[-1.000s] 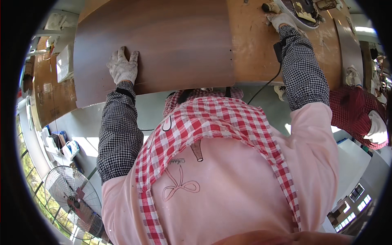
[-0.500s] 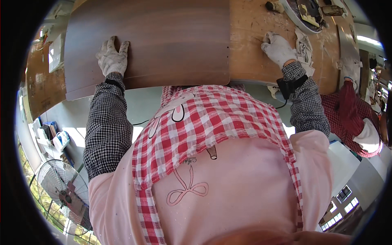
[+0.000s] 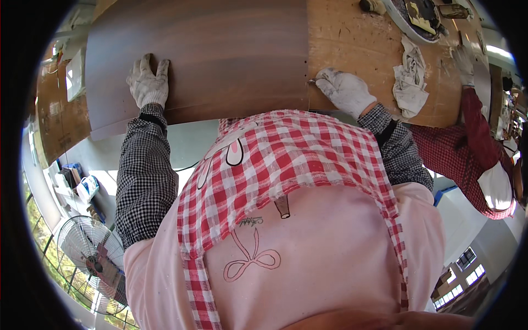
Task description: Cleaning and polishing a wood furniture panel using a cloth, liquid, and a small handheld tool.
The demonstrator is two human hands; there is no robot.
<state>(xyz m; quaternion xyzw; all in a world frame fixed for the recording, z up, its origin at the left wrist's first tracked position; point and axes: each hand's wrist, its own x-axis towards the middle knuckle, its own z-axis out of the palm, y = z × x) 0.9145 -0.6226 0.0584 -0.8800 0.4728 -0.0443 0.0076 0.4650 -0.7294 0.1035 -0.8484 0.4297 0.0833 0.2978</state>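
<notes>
A dark brown wooden panel [image 3: 220, 60] lies flat on the worktop, with small dark holes along its right edge. My left hand [image 3: 148, 85], in a white work glove, rests on the panel's left part with its fingers spread. At the panel's right edge, my gloved right hand [image 3: 345, 91] is closed, thumb and fingertips pinched together. A small, thin dark tip sticks out from that pinch towards the edge; the rest is hidden by the glove. Right of this hand lies a crumpled white cloth [image 3: 410, 82].
The worktop is covered with stained brown cardboard [image 3: 352, 44]. At its far right stand a round tray [image 3: 404, 22] with dark-stained contents and a small jar [image 3: 373, 6]. A co-worker in a dark red sleeve [image 3: 474, 121] reaches in from the right. A fan [image 3: 91, 258] stands at lower left.
My right hand has moved left and nearer to me, from the cardboard to the panel's right edge. My left hand stays on the panel. The co-worker's gloved hand has reached onto the worktop's right end.
</notes>
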